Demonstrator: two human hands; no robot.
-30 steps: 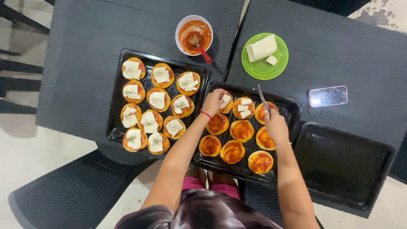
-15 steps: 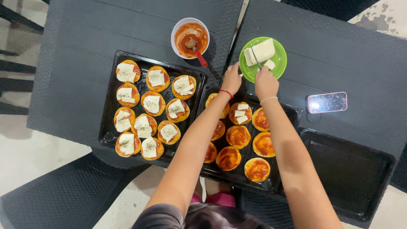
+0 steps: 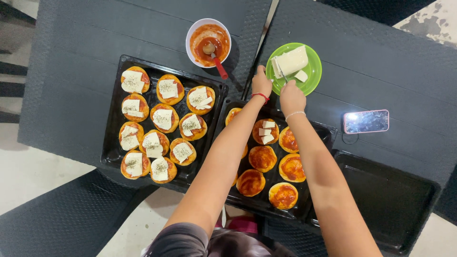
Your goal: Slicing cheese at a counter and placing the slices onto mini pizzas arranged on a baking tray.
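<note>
Viewing: we look straight down on a dark table [image 3: 76, 43] with both our arms stretched forward
Left hand: our left hand [image 3: 261, 84], with a red band at the wrist, rests at the near left edge of the green plate [image 3: 315, 75]; fingers curled together, and we cannot tell whether they pinch anything
Right hand: our right hand [image 3: 291, 97], with a thin bracelet at the wrist, is closed on a slim knife [image 3: 282, 74] whose tip meets the cheese block
Cheese: the white cheese block [image 3: 290, 61] lies on the green plate, tilted, with a small cut piece [image 3: 301, 75] just beside it on the plate's right
Plate position: beyond the middle tray, right of the sauce bowl
Sauce bowl: a white bowl [image 3: 192, 33] smeared with red sauce holds a red-handled spoon [image 3: 217, 63], handle hanging over the near rim
Left tray: a black tray [image 3: 110, 152] carries eleven small pizzas [image 3: 163, 119], all topped with white slices and dark herb flecks
Middle tray: a second black tray [image 3: 266, 202] under our arms carries sauced rounds [image 3: 262, 158]; one round [image 3: 265, 131] bears cheese pieces, the others show sauce only
Right tray: a third black tray [image 3: 395, 200] sits at the near right
Phone: a phone [image 3: 365, 121] with a lit screen lies on the table right of the middle tray, well apart from the plate
Chair: a dark chair [image 3: 57, 219] stands at the near left
</note>
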